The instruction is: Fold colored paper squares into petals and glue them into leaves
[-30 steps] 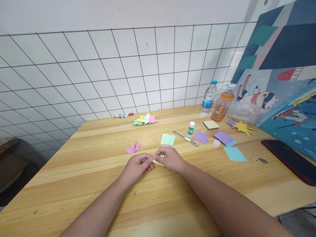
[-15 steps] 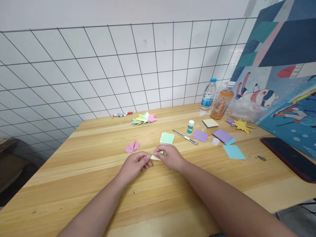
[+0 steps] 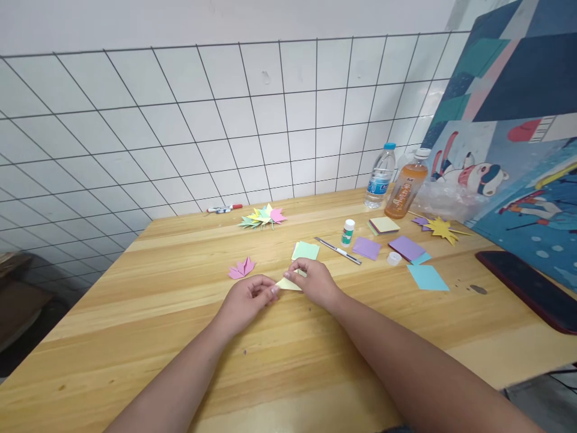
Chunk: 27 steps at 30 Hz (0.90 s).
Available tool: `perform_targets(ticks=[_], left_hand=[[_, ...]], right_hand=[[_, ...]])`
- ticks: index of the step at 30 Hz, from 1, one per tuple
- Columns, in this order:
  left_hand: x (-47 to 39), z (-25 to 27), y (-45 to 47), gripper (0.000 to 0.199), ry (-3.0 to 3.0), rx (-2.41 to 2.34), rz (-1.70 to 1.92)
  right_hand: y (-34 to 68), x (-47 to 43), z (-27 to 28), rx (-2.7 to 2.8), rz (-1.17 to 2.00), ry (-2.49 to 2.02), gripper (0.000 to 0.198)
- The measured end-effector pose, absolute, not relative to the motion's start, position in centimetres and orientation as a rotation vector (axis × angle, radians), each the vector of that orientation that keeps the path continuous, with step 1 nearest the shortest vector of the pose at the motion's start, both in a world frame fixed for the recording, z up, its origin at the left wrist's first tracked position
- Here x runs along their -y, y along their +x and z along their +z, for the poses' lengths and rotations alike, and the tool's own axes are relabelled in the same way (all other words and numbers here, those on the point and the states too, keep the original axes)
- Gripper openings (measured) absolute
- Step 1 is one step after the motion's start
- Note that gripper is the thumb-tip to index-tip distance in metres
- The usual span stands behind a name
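A small pale yellow folded paper is held between my two hands just above the wooden table. My left hand pinches its left corner between thumb and fingers. The fingers of my right hand close over its right part and upper edge, hiding some of it. Beyond my right hand lies a stack of square papers with light green on top. To the upper left of my left hand sits a pink folded paper piece with pointed petals.
Further back are colourful folded paper stars and markers. To the right are a craft knife, glue stick, purple paper, blue paper, water bottle, orange drink bottle, yellow star and phone.
My right hand has shifted slightly up, and more of the pale yellow paper shows between my hands. My left hand keeps its hold on the corner.
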<state>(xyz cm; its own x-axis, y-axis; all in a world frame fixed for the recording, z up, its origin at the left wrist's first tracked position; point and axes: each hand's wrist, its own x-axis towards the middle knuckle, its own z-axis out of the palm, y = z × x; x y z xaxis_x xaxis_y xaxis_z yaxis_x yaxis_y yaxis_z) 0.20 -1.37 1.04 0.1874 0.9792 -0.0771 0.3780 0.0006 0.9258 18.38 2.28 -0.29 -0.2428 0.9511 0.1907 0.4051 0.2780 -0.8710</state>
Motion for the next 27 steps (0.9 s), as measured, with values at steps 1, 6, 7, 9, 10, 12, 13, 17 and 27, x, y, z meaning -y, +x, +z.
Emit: perform_targets(ticks=[1,6,7,9,10,12,13,17,27], left_hand=[[1.35,1.00,0.18,0.034,1.517,-1.330,0.812],[1.14,0.65,-0.05,0.035,1.440,-1.344,0.787],[1.12,0.65,-0.09,0.035,1.428,-1.353,0.790],[1.13,0.72,-0.13,0.035,1.406,-1.355,0.792],[1.16,0.78,-0.12,0.035,1.401,-1.346,0.788],[1.24,0.88,-0.04,0.035,1.405,-1.314,0.765],[1.28,0.89,0.02,0.035,1.409,-1.300,0.754],[1.26,0.75,0.12,0.033,1.407,-1.296,0.751],[1.03,0.88,-0.24,0.036,1.375,-1.288,0.728]], right_hand=[[18.37,-2.24,-0.14,1.784,0.913,-1.226,0.017],[18.39,-2.20,0.33,1.768,0.950,-1.195,0.017],[18.41,-2.23,0.34,1.765,0.956,-1.196,0.017],[18.43,-2.31,0.29,1.761,0.955,-1.204,0.017],[18.42,-2.33,0.25,1.760,0.949,-1.207,0.017],[18.38,-2.30,0.18,1.768,0.942,-1.202,0.017],[18.34,-2.26,0.16,1.775,0.943,-1.193,0.017],[18.25,-2.05,0.24,1.801,0.961,-1.150,0.015],[18.43,-2.14,0.22,1.843,0.938,-1.122,0.014]])
